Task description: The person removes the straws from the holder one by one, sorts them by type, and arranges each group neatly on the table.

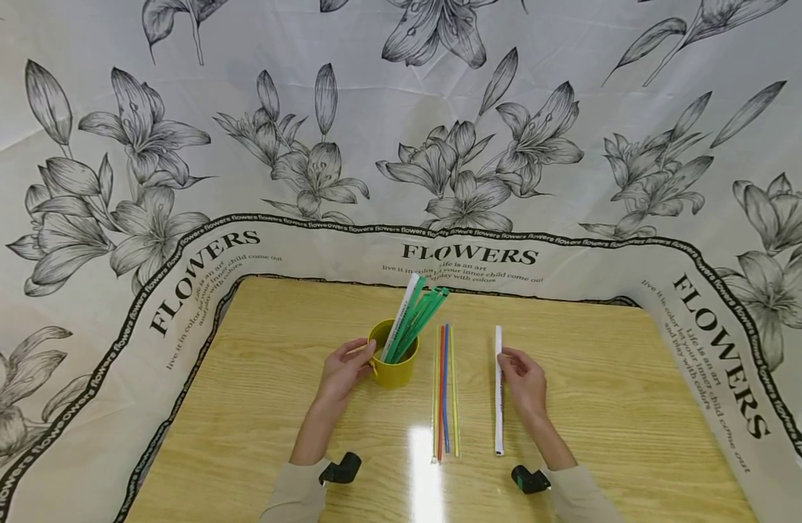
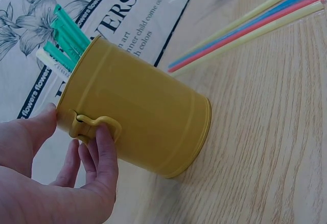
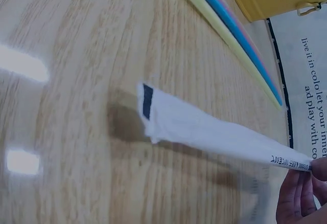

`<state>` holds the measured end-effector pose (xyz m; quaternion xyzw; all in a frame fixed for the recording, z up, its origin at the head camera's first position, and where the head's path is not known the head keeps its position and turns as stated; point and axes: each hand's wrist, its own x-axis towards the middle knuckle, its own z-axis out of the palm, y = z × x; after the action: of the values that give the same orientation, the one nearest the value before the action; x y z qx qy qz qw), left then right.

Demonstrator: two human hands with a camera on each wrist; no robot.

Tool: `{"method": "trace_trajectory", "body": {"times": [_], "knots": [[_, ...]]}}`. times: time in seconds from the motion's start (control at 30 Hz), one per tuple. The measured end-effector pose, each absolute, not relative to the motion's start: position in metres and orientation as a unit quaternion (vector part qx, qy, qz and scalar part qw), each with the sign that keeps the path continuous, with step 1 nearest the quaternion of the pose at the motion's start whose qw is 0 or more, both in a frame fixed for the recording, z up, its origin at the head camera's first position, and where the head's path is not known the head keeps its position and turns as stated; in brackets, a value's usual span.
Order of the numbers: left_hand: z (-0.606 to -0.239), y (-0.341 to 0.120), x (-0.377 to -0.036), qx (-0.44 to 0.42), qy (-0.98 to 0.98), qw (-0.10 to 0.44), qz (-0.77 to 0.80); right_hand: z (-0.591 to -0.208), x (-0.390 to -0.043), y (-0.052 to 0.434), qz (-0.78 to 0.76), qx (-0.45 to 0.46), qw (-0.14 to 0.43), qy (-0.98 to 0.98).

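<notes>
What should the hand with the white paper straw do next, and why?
Probably lift the white paper-wrapped straw toward the yellow metal cup. The right hand already pinches it near its far end, the left hand steadies the cup at its handle, and green straws plus another white one already stand inside.

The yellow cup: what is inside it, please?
The yellow cup holds several green straws and one white paper-wrapped straw, all leaning out over the rim. Their lower ends and the cup's bottom are hidden by its wall. The left hand holds the cup.
</notes>
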<state>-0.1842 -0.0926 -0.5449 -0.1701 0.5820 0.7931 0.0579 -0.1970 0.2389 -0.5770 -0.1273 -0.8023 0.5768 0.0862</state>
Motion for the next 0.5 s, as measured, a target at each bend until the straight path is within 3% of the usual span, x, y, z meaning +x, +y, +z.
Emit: {"method": "trace_trajectory", "body": {"times": [0.5], "knots": [[-0.546,-0.092,-0.185,-0.174,0.578,0.056,0.795,-0.598,-0.205,0.236,0.471,-0.097,0.097,-0.871]]}}
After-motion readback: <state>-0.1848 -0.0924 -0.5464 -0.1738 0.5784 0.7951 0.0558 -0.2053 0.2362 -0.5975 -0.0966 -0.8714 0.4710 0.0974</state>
